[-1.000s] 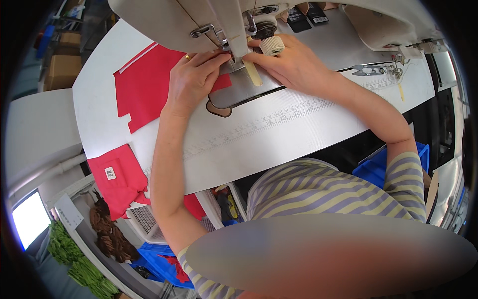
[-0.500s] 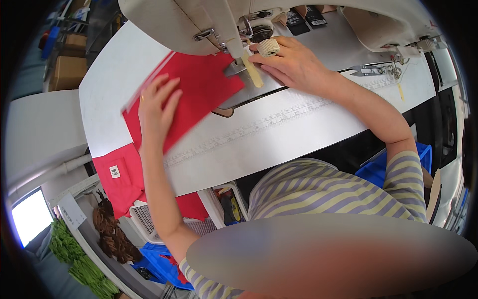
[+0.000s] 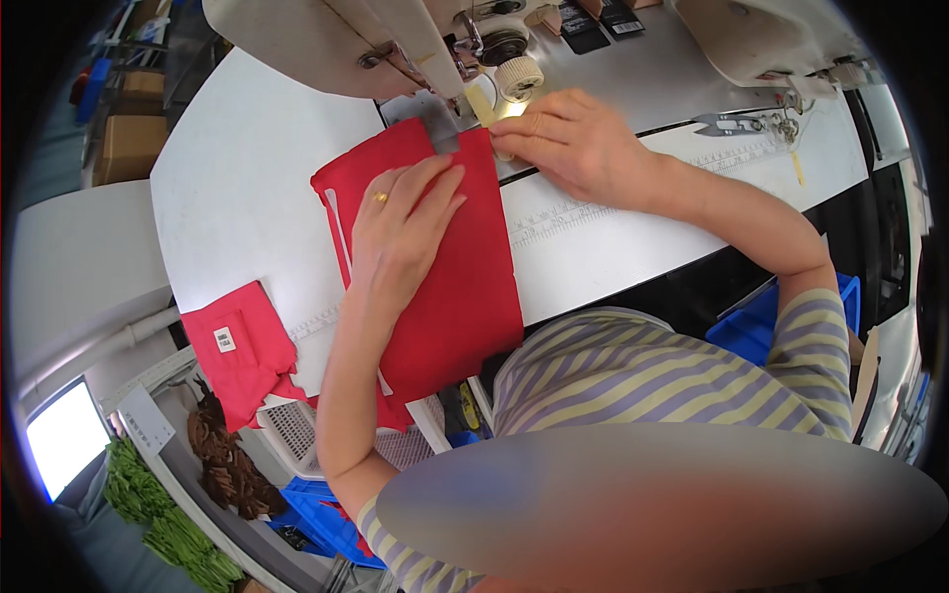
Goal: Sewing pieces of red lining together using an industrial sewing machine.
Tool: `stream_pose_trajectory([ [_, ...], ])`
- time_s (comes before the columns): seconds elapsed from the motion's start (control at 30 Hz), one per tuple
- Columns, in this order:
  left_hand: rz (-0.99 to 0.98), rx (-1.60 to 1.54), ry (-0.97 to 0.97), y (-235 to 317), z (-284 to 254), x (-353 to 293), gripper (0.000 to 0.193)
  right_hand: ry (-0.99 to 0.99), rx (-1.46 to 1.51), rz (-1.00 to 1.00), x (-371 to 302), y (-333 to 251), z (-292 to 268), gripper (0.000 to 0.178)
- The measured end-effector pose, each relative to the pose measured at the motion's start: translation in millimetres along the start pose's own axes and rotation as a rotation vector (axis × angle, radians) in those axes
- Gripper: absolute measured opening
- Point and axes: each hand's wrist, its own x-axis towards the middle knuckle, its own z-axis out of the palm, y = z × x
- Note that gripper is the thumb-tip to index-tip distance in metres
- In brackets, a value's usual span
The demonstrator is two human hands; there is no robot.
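A red fabric piece (image 3: pixel 470 282) lies on the white sewing table (image 3: pixel 237 178), its lower end hanging over the front edge. A pale strip runs along its left side, partly under my arm. My left hand (image 3: pixel 400 232) rests on the fabric, fingers stretched out, with a ring on one of them. At the upper right corner of the piece, my right hand (image 3: pixel 583 148) pinches the fabric between thumb and fingers. The sewing machine's needle area (image 3: pixel 465 99) is just beyond that corner, and a yellowish strip (image 3: pixel 480 104) hangs beside it.
Another red piece with a white label (image 3: pixel 237 361) lies at the table's left front edge. Thread snips (image 3: pixel 730 126) rest at the right, near a ruler (image 3: pixel 568 219) along the table. White baskets (image 3: pixel 292 435) and blue crates (image 3: pixel 321 519) stand below.
The red piece has turned and shifted right and toward me. My left hand has moved right with it; my right hand has come slightly nearer and now pinches its corner.
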Motion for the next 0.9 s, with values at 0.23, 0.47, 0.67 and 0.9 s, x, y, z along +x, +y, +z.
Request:
stream_pose_trajectory([
  [0.23, 0.068, -0.069, 0.078, -11.5, 28.1, 0.6, 0.027, -0.056, -0.032, -0.038, 4.8, -5.1, 1.9, 0.031],
  [0.47, 0.023, -0.062, 0.058, -10.3, 27.6, 4.9, 0.026, -0.077, -0.038, -0.031, 7.3, -5.1, 2.8, 0.031],
  [0.67, 0.054, -0.001, 0.055, -12.8, 30.0, 6.6, 0.025, -0.082, -0.083, -0.027, 8.2, -2.9, 3.6, 0.031],
  [0.9, 0.022, -0.012, 0.102, -20.0, 36.2, 19.3, 0.023, -0.06, -0.101, -0.035, 17.4, 8.7, 6.6, 0.031],
])
